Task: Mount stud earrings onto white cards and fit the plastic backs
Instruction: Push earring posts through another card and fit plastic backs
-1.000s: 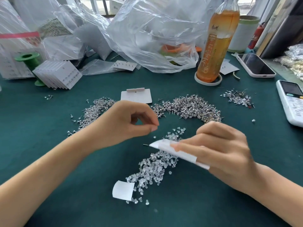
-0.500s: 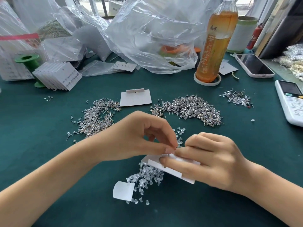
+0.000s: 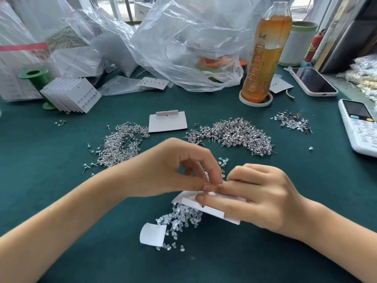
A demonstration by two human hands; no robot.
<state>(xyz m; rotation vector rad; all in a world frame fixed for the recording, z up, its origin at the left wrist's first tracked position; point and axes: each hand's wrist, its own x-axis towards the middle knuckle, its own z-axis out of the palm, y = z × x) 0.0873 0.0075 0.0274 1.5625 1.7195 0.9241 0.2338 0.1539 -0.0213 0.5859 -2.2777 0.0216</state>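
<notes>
Since a second ago the left hand [image 3: 175, 170] has been brought down from above the table to meet the right hand [image 3: 261, 195], and the white card [image 3: 204, 207] has been drawn in closer and lower. The card is now held tilted in the right hand, pinned between the thumb beneath and the fingers laid along its upper face. The left thumb and forefinger are pinched tightly together right at the card's upper edge; something small is presumably held there, a stud or a back, but which cannot be told, as the fingertips cover it.

Just below the grip and partly under the card lies the pile of clear plastic backs [image 3: 179, 217], with a small curled paper scrap [image 3: 153, 234] beside it. Beyond the grip, farther from the person, two heaps of stud earrings [image 3: 234, 133] are spread, and between them a blank card [image 3: 167, 123] lies waiting. Far off to the left of the grip, a fanned stack of finished cards [image 3: 71, 94] is seen.

By that stack, several cards are judged done; by the size of the heaps, much remains, and the card in hand appears only partly filled.
</notes>
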